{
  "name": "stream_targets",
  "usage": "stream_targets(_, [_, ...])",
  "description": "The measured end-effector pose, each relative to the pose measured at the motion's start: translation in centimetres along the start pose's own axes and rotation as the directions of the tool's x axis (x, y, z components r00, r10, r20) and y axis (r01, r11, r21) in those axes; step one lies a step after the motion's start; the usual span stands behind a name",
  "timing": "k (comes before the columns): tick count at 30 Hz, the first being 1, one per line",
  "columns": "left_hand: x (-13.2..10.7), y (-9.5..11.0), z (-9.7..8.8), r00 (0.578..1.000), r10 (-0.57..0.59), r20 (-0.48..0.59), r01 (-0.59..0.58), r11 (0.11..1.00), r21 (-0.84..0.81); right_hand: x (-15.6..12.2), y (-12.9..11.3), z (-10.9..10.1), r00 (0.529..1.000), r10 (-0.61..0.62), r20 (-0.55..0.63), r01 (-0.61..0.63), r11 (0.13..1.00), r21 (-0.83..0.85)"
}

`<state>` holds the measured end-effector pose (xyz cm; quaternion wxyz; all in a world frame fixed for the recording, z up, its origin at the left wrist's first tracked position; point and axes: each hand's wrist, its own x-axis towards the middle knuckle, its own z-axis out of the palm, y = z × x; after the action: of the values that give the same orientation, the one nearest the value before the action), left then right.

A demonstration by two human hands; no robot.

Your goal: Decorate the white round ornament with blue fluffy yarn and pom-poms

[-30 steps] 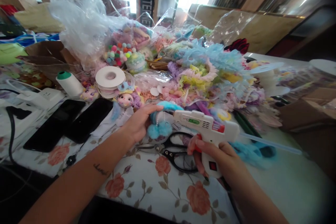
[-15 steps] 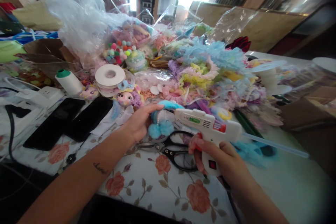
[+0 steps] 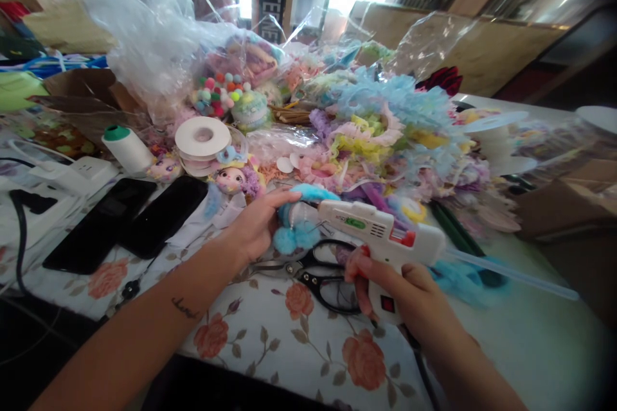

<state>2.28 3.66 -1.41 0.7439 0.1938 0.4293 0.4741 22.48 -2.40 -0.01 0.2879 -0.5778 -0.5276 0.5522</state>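
My left hand (image 3: 260, 225) is closed on a fluffy light-blue craft piece (image 3: 295, 237) with pompoms and a string of small white beads; its full shape is partly hidden by my fingers. Wrapped round the handle of a white hot glue gun (image 3: 357, 221), my right hand (image 3: 390, 286) has a finger at the red trigger. The gun's nozzle points left, close to the blue piece; whether it touches is hard to make out. A translucent glue stick (image 3: 513, 273) juts from the gun's back. Beneath the gun lie black-handled scissors (image 3: 308, 270), blades toward the left.
Two black phones (image 3: 164, 218) lie at left, by a white power strip (image 3: 36, 209). Behind them stand a thread cone (image 3: 126, 149) and a ribbon spool (image 3: 202, 138). A heap of pastel ruffled trim (image 3: 385, 103) fills the back. A cardboard box (image 3: 569, 199) is at right.
The glue gun's body has tilted very slightly, and its glue stick now reaches a bit farther right and lower. My left hand and the blue piece stay nearly in place.
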Motion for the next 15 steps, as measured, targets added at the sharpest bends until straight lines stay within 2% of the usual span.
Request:
stream_targets(6, [-0.07,0.08,0.0,1.0,0.005,-0.022,-0.004,1.0,0.029,0.09,0.22,-0.22,1.0,0.0,0.022,0.0,1.0,0.009])
stream_targets(15, [0.22,0.04,-0.05,0.999,-0.018,-0.032,0.018,1.0,-0.024,0.23,0.45,-0.59,0.999,-0.033,0.006,0.033,0.999,0.0])
